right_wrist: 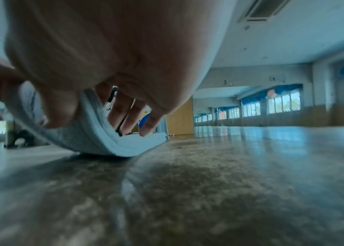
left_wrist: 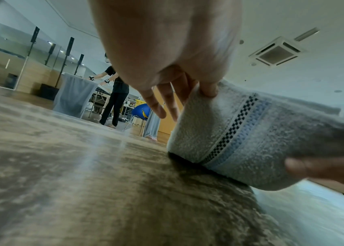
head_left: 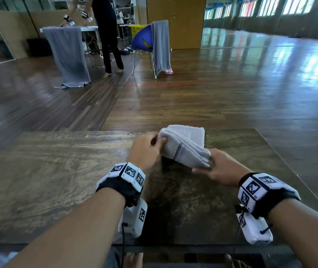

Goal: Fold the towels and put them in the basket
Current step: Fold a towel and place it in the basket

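Note:
A light grey towel (head_left: 185,146) with a black checked stripe, folded into several layers, is held at the far middle of the wooden table (head_left: 57,171). Its near half is lifted off the top and its far end lies on the table. My left hand (head_left: 146,147) pinches the towel's left corner (left_wrist: 198,106) with thumb on top and fingers behind. My right hand (head_left: 218,169) grips the near right corner, thumb (right_wrist: 59,113) on the towel (right_wrist: 95,133) and fingers under it. No basket shows near the table.
Beyond the table's far edge is open wooden floor. At the back left a person (head_left: 105,31) works at a table draped with a grey towel (head_left: 67,55). A blue chair (head_left: 144,39) carries another grey towel, with a yellow basket (head_left: 136,31) behind it.

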